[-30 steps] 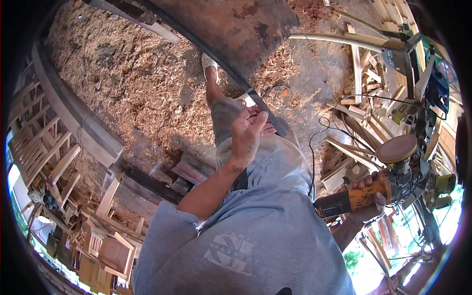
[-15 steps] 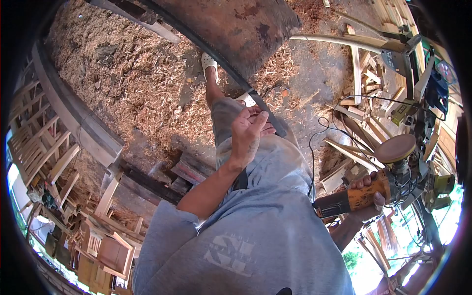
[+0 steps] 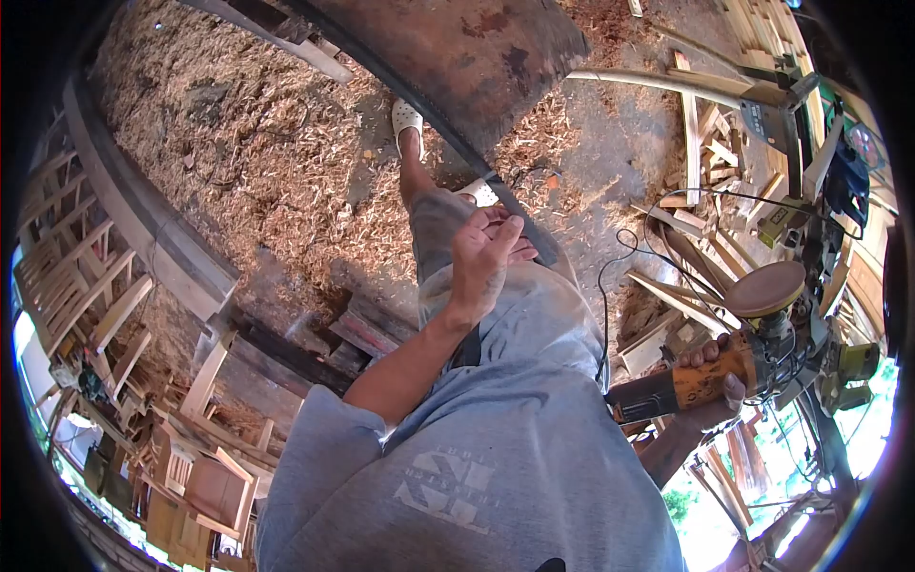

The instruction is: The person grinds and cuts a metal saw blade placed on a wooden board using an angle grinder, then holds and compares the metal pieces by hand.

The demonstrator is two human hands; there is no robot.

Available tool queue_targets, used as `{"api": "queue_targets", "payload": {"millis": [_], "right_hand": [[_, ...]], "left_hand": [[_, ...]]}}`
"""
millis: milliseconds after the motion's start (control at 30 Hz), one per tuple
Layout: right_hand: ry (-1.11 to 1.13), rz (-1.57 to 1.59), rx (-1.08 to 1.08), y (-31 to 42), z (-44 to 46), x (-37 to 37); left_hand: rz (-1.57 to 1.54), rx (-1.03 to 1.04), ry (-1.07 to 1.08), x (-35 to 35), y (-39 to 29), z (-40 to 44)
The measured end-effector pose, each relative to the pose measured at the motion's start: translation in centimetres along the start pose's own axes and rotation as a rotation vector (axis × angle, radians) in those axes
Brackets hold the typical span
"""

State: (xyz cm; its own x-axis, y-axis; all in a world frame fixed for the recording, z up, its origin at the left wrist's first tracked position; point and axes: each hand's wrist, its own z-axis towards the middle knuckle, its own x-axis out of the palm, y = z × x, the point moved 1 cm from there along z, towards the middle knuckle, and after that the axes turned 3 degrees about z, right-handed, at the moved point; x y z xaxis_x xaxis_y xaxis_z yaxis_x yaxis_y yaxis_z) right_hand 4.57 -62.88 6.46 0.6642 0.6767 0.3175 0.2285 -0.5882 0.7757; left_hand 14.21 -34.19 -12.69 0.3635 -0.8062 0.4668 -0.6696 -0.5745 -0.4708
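My left hand is in front of my shorts, beside the end of a long dark strip. Its fingers are curled in with the thumb near them; whatever they hold, if anything, is hidden. On the right, my right hand is wrapped around the orange and black body of a power tool. The tool's round tan disc faces up, above the hand. A black cord runs near the tool's rear end and loops across the floor.
A dark stained board lies at the top. Shavings cover the floor. A long beam and wooden frames stand at left. Scrap wood and a blue tool are at right.
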Motion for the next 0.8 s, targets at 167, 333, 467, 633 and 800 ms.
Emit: {"api": "queue_targets", "payload": {"millis": [167,333,467,633,800], "right_hand": [[0.005,-0.009,0.013,0.1,0.0,0.1],[0.008,-0.016,0.013,0.2,0.1,0.5],[-0.021,-0.022,0.020,0.1,0.0,0.7],[0.021,-0.064,-0.024,0.1,0.3,0.9],[0.038,-0.034,-0.002,0.2,0.2,1.2]], "left_hand": [[-0.023,-0.014,0.008,0.2,-0.2,0.0],[-0.044,-0.013,0.004,0.2,-0.1,0.0],[-0.056,-0.012,0.001,0.0,0.2,0.2],[-0.045,-0.020,0.028,-0.1,0.1,0.3],[-0.061,-0.015,0.031,-0.1,0.2,0.5]]}}
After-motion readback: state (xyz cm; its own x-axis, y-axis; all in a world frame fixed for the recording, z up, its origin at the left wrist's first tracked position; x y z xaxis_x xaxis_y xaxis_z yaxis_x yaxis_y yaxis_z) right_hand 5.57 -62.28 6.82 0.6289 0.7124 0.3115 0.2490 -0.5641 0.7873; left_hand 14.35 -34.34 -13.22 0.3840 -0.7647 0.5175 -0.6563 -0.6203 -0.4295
